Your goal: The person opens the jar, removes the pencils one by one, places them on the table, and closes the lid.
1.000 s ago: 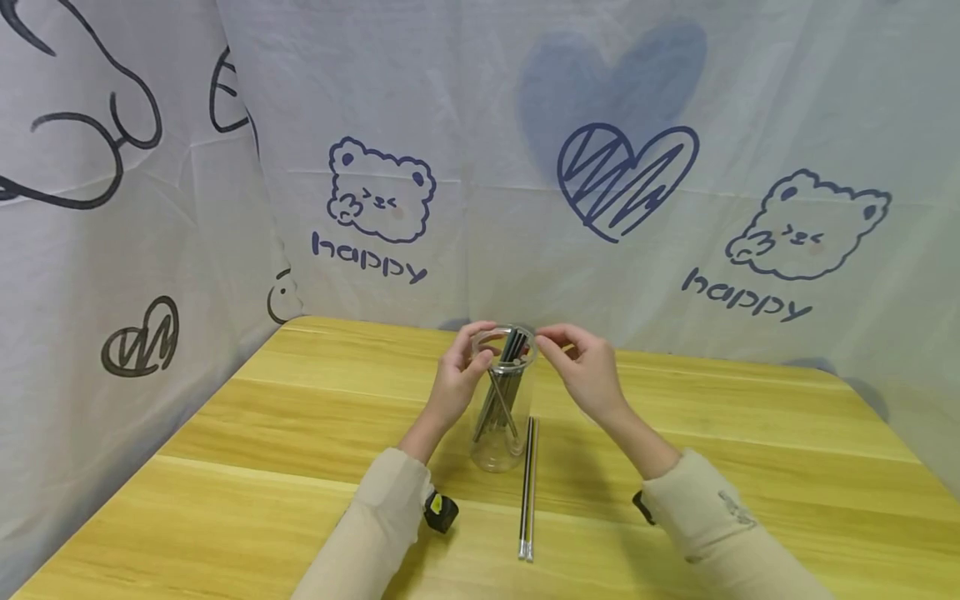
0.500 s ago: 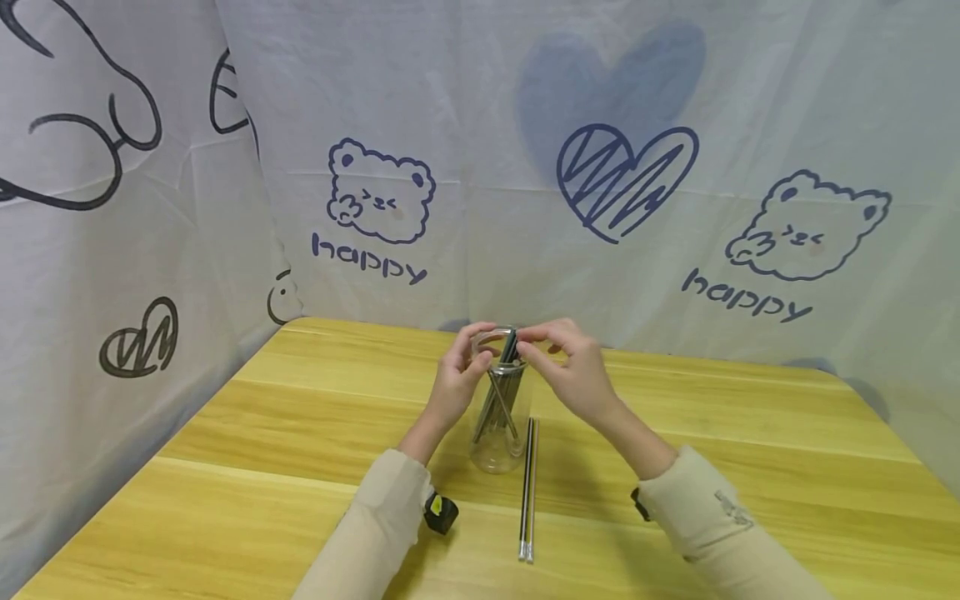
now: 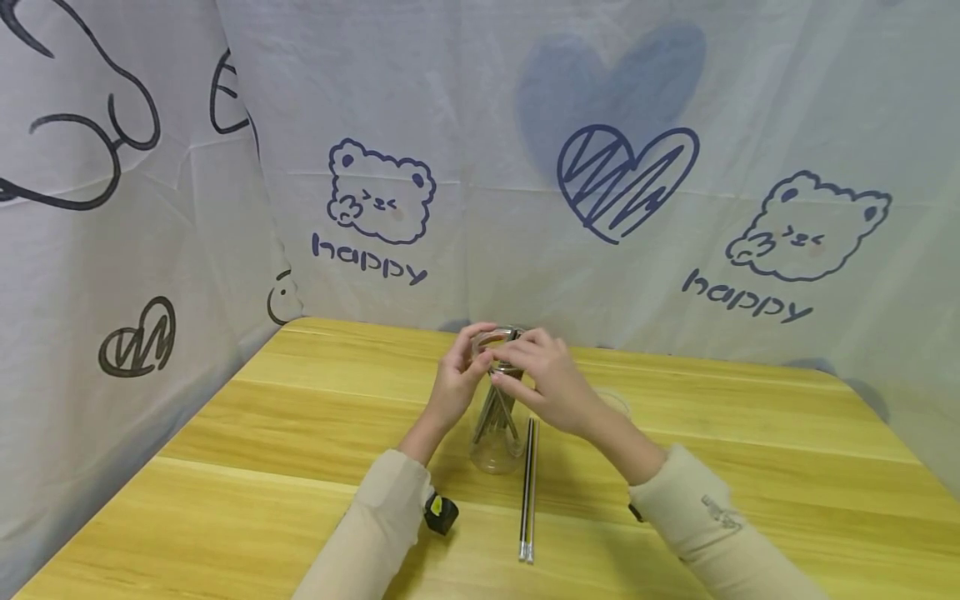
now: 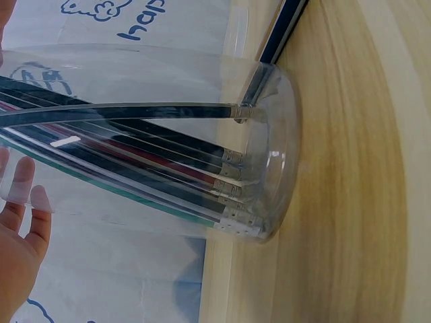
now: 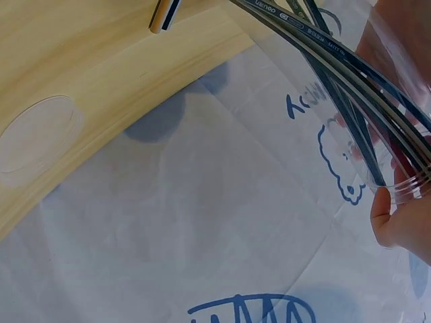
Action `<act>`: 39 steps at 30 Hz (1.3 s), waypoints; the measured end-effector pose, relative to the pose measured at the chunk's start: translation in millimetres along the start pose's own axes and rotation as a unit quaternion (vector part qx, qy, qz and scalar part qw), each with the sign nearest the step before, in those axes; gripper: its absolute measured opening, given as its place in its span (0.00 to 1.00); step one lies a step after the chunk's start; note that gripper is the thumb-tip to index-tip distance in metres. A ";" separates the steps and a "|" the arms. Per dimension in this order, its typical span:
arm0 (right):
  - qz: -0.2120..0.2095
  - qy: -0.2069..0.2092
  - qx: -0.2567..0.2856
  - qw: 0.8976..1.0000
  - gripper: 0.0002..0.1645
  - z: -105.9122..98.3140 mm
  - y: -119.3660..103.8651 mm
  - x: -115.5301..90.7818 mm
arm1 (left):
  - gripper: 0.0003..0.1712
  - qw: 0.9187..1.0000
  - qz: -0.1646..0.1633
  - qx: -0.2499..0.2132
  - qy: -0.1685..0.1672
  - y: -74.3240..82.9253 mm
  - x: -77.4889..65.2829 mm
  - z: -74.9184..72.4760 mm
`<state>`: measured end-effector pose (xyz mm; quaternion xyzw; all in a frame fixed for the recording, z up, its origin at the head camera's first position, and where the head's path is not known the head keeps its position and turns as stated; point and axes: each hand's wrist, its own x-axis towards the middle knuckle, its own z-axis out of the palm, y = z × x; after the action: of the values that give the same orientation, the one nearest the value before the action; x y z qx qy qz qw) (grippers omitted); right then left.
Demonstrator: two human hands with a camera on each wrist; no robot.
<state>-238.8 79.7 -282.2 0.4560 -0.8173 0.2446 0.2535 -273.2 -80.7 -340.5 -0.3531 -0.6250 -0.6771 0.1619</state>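
A clear plastic jar (image 3: pixel 497 458) stands upright on the table, holding several dark pencils (image 4: pixel 121 141) and a red one, some crossing. In the left wrist view the pencils' metal ends rest near the jar's bottom. My left hand (image 3: pixel 453 367) grips the jar around its rim from the left. My right hand (image 3: pixel 551 379) reaches over the mouth from the right, fingers fairly straight, thumb below them at the front rim. Its fingertips are right among the upper pencil ends. Two striped pencils (image 3: pixel 528 492) lie side by side just right of the jar.
A thin clear round lid (image 5: pixel 44 134) lies on the wooden table (image 3: pixel 735 467) to the right, partly behind the right forearm in the head view. A white cloth (image 3: pixel 480 100) with drawings hangs behind the table. Dark devices (image 3: pixel 441 512) are worn at the wrists.
My right hand has moved left from the jar's right rim across its mouth, its thumb coming forward and down. The lid has come into sight behind that forearm. The left hand keeps its grip.
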 end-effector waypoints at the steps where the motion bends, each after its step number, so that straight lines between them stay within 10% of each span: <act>1: 0.002 -0.005 -0.004 1.000 0.20 0.3 -0.4 0.1 | 0.39 1.000 0.001 -0.001 -0.001 1.1 0.1 0.2; 15: 0.048 -0.018 0.011 0.999 0.11 2.5 -2.6 2.7 | 0.44 1.000 -0.001 0.019 0.003 29.5 -0.7 7.2; 39: 0.098 -0.017 0.117 0.988 0.10 -9.9 -2.5 1.9 | 0.41 1.000 0.002 0.002 0.001 -3.9 0.2 -0.3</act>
<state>-235.6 83.6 -273.2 0.4041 -0.8282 0.3542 0.1591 -276.0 -80.3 -343.3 -0.3537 -0.6252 -0.6760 0.1644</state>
